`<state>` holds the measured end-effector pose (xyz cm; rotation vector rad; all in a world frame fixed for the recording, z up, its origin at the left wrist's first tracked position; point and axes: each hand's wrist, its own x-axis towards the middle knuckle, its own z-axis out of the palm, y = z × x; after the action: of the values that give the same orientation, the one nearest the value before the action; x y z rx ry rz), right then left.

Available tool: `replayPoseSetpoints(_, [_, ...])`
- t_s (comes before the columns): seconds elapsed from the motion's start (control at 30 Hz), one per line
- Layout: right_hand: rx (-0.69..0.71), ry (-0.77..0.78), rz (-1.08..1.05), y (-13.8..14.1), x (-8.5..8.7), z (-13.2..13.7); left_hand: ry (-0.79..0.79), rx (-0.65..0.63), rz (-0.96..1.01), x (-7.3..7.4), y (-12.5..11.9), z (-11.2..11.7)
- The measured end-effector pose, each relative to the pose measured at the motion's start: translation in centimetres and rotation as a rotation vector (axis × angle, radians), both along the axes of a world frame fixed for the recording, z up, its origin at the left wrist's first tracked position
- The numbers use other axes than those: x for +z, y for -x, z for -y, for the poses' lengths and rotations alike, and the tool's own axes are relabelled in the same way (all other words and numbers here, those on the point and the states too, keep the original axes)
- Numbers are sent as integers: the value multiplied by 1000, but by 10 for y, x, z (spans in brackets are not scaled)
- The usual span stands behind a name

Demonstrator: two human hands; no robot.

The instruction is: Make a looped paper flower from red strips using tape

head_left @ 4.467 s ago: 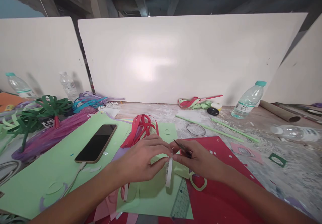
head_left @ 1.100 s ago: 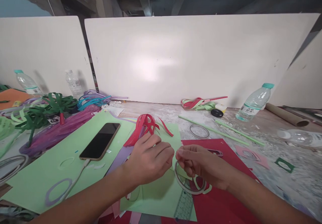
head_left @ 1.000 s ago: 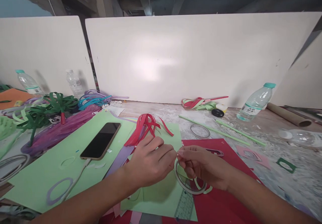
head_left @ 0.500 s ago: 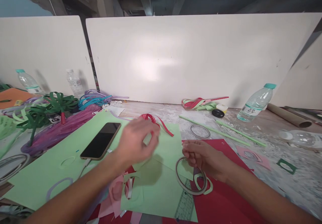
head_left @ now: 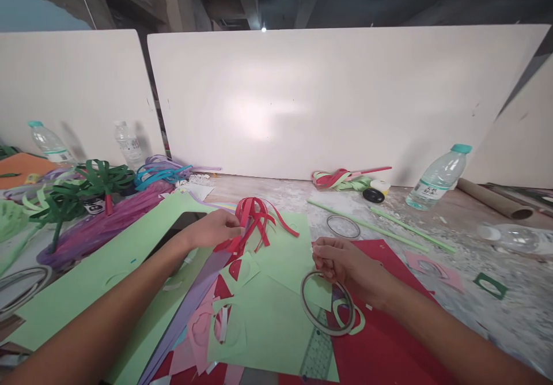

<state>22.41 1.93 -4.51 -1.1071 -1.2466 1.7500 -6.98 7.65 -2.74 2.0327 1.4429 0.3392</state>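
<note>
My left hand (head_left: 213, 229) reaches forward and pinches a bunch of red paper strips (head_left: 257, 219) that fans out over a light green sheet (head_left: 276, 316). My right hand (head_left: 341, 261) rests curled on the red sheet (head_left: 380, 344), fingertips pressed together, with whatever they hold too small to name. Just under that hand lies a thin tape ring (head_left: 327, 304) over a clear ruler (head_left: 317, 353). A dark phone (head_left: 173, 229) is mostly hidden behind my left forearm.
White boards stand along the back. Water bottles (head_left: 436, 176) (head_left: 45, 142) (head_left: 125, 143), a cardboard tube (head_left: 492, 198), green paper sticks (head_left: 389, 223), another ring (head_left: 343, 226), a strip bundle (head_left: 341, 178) and green, purple and blue paper craft (head_left: 86, 195) lie around. Pink and purple scraps (head_left: 194, 327) lie near me.
My left hand left the right hand, swung left and forward, and took hold of the red strips. The right hand stayed put above the tape ring.
</note>
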Motion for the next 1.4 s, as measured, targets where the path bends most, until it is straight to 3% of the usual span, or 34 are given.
replayPoseSetpoints(0.17, [28,-46,4,0,-2,1,145,-13,287,6,-10,8])
replayPoseSetpoints(0.33, [75,-206,144,2,3,4,187,-25,500,11,-40,16])
replayPoseSetpoints(0.57, [148,-449,256,7,-2,6,161,-30,602,-5,-83,35])
replayPoseSetpoints(0.8, [183,-584,384,15,-8,15,64,-48,569,-17,-95,54])
replayPoseSetpoints(1.0, [101,-573,379,19,-13,15,65,-40,561,-14,-94,54])
replayPoseSetpoints(1.4, [-35,-467,189,22,-14,11,264,-59,682,-13,-91,56])
